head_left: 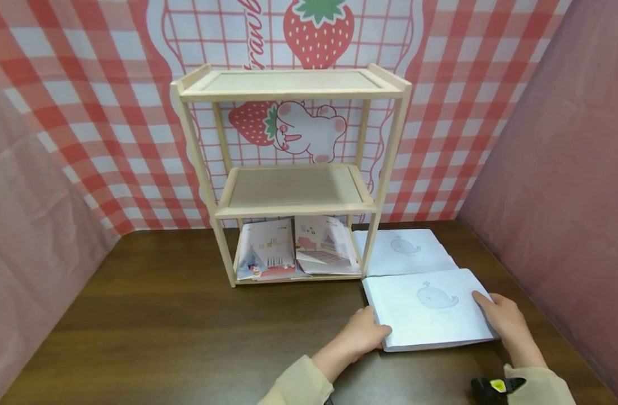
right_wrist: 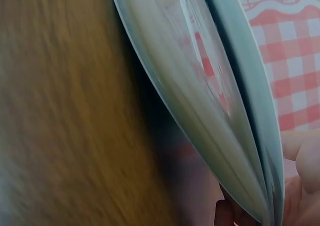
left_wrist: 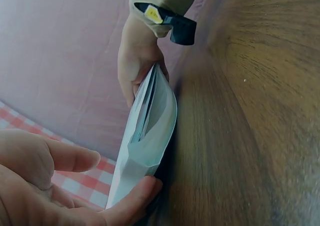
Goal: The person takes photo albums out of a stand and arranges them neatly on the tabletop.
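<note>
In the head view, my two hands are at a white book (head_left: 425,320) with a pale blue whale drawing on its cover. My right hand (head_left: 506,318) grips its right side, thumb on the cover and fingers underneath. At the left edge, near the front corner, my left hand (head_left: 359,334) touches the book. In the left wrist view that hand's thumb stands apart from the cover, and a straight finger (left_wrist: 135,198) lies at the spine. The book's inner pages (left_wrist: 148,101) bulge apart toward the table. A second white whale book (head_left: 407,250) lies flat behind it.
A pale wooden three-tier shelf (head_left: 296,211) stands left of the books. On its bottom tier sit two illustrated booklets (head_left: 268,242), side by side. Behind are a red checked strawberry cloth (head_left: 435,112) and, at the right, a pink cloth (head_left: 556,185). All stands on a dark wooden table (head_left: 162,320).
</note>
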`<action>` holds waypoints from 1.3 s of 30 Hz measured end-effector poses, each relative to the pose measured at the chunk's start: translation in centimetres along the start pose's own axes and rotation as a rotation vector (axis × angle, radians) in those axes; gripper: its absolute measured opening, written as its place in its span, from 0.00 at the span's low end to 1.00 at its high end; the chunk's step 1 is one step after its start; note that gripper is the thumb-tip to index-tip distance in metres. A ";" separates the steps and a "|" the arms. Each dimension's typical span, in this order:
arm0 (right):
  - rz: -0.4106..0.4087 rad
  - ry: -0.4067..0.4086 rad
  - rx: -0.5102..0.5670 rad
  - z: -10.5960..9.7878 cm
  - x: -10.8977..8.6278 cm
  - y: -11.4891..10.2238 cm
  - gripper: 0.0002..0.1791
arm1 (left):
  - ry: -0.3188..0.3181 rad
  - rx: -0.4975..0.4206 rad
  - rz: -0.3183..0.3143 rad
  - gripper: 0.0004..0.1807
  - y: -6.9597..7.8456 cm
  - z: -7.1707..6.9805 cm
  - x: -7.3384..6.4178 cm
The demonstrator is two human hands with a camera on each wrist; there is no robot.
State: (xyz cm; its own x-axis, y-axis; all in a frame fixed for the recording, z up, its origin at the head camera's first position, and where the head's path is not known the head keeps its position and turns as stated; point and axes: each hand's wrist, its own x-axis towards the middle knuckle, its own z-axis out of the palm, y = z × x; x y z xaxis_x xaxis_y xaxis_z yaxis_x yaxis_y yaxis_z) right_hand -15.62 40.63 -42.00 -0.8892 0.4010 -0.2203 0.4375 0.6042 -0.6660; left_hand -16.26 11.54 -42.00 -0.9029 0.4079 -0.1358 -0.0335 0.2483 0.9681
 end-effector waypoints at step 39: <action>-0.047 0.064 -0.384 -0.1 1.7 0.1 0.41 | 0.023 0.092 -0.042 0.16 -0.3 0.8 1.0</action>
State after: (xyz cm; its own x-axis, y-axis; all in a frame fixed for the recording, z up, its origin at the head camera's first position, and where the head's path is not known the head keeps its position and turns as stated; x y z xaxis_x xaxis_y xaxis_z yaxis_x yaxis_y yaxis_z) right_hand -17.06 41.43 -42.35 -0.9047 0.4015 -0.1423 0.4253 0.8319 -0.3564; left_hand -16.82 12.64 -42.56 -0.9110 0.3755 -0.1704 -0.0335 0.3445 0.9382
